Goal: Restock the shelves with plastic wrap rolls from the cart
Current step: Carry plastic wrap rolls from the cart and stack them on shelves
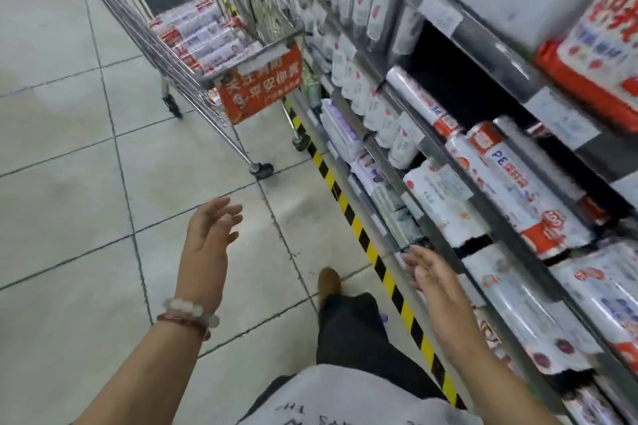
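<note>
A wire shopping cart [179, 55] stands ahead on the left, beside the shelving, with a red sign on its near end. Several plastic wrap rolls [203, 40] with red and white labels lie in its basket. More rolls [511, 183] lie on a middle shelf [483, 214] at the right, and one white roll [419, 98] lies further along it. My left hand [210, 241] hovers over the floor, empty, fingers loosely spread. My right hand [436, 283] is also empty, fingers straight, close to the lower shelf edge.
Shelves at the right hold bagged goods and hanging white packs. A yellow-and-black striped strip [359, 228] runs along the shelf base. Grey tiled floor [86, 183] spreads to the left. My leg and brown shoe [329, 281] are below, between the hands.
</note>
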